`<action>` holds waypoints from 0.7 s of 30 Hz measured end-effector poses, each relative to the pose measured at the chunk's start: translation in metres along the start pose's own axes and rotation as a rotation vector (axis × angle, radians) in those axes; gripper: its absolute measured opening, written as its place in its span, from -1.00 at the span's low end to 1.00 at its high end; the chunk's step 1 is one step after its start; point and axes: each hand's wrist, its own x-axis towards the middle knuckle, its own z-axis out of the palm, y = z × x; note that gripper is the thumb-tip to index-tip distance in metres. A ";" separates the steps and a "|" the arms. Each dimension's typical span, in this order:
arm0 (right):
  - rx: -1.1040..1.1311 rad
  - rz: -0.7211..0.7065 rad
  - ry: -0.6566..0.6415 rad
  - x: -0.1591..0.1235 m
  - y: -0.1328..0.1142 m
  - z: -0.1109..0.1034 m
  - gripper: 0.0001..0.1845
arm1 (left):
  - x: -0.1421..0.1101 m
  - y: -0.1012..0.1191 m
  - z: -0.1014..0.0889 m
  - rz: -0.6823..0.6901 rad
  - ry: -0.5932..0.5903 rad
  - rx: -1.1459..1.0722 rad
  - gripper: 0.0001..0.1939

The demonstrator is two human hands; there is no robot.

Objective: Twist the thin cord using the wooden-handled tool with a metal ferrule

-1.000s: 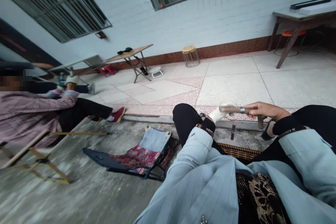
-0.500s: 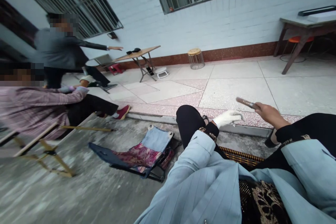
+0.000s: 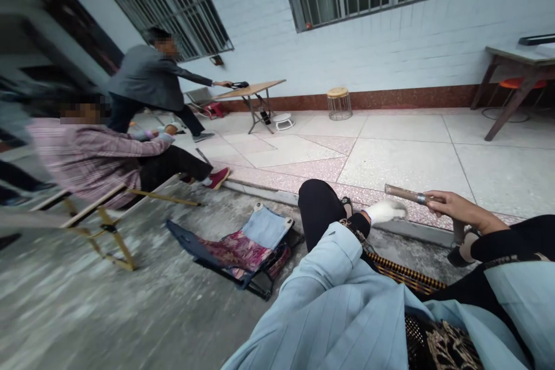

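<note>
My right hand (image 3: 455,205), bare, comes in from a black sleeve and grips a brown wooden rod (image 3: 403,192) with a metal band near its middle. The rod lies roughly level, its far end pointing left. My left hand (image 3: 385,212) wears a white glove with a dark patterned cuff and sits just below the rod's tip, not touching it. A short dark wooden stem (image 3: 458,232) shows beneath my right hand; I cannot tell whether it joins the rod.
A seated person in a checked top (image 3: 95,162) is on a folding chair (image 3: 99,222) at left. A standing person (image 3: 150,75) reaches toward a folding table (image 3: 251,89). A fabric folding stool (image 3: 243,248) lies near my knee, beside a low concrete kerb (image 3: 416,226).
My right hand has dropped, bringing the rod from a raised slant to nearly level, and my left hand has shifted closer beneath it. The view has rotated. The standing person's hand has reached the table.
</note>
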 end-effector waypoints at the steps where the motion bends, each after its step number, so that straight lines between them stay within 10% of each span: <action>1: -0.025 0.044 0.073 0.004 0.003 0.004 -0.28 | -0.001 0.001 0.004 0.004 -0.033 0.013 -0.78; 6: -0.485 0.257 0.337 0.007 0.005 0.017 -0.38 | 0.002 0.002 0.013 0.124 -0.327 0.151 -0.78; 11: -0.828 0.232 0.137 -0.002 0.002 0.017 -0.62 | 0.009 0.000 0.006 0.159 -0.258 0.232 -0.83; 17: -0.321 0.000 -0.419 -0.008 -0.007 0.015 -0.65 | 0.014 -0.010 -0.010 0.153 -0.229 0.132 -0.76; 21: -0.037 -0.034 -0.187 -0.012 -0.020 0.001 -0.45 | 0.018 -0.018 -0.007 0.095 -0.147 -0.181 -0.70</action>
